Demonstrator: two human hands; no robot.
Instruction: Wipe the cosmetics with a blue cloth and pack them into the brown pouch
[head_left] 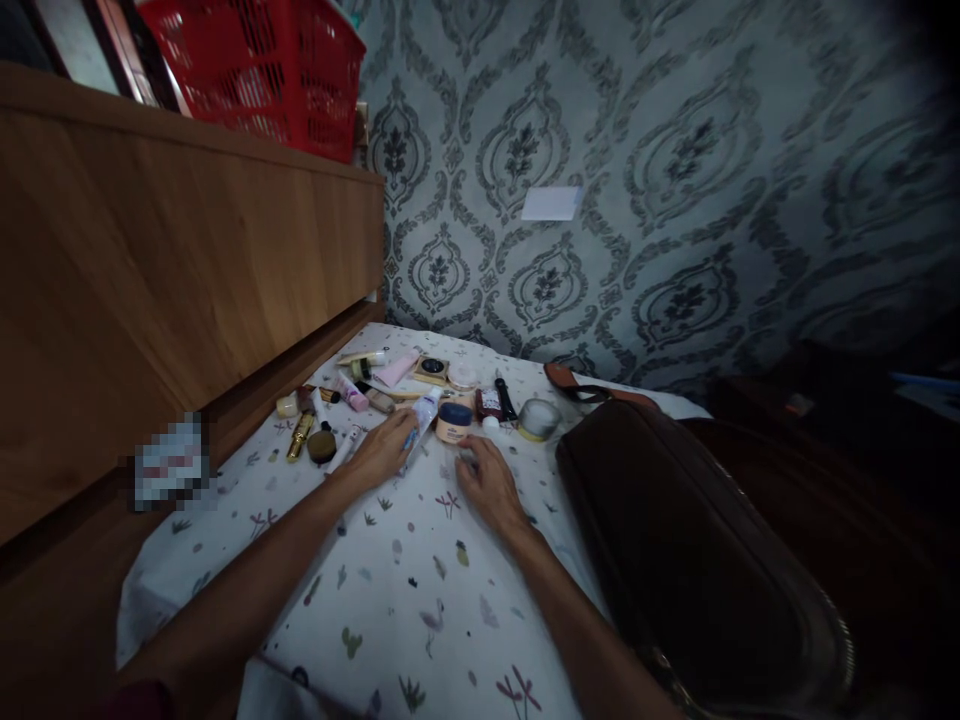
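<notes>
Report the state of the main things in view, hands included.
Blue-lidded jar: upright, lid on.
White-and-purple tube: lying down, partly hidden.
Left hand: over the tube.
Right hand: fingers bent beside the blue-lidded jar.
Gray jar: apparently lidded.
Brown bag: zip state unclear.
Red basket: upright.

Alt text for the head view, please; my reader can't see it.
A left hand rests on a whitish tube and a right hand is beside a blue-lidded peach jar, among scattered cosmetics on a printed cloth. A dark brown bag lies at right; patterned wallpaper stands behind.
</notes>
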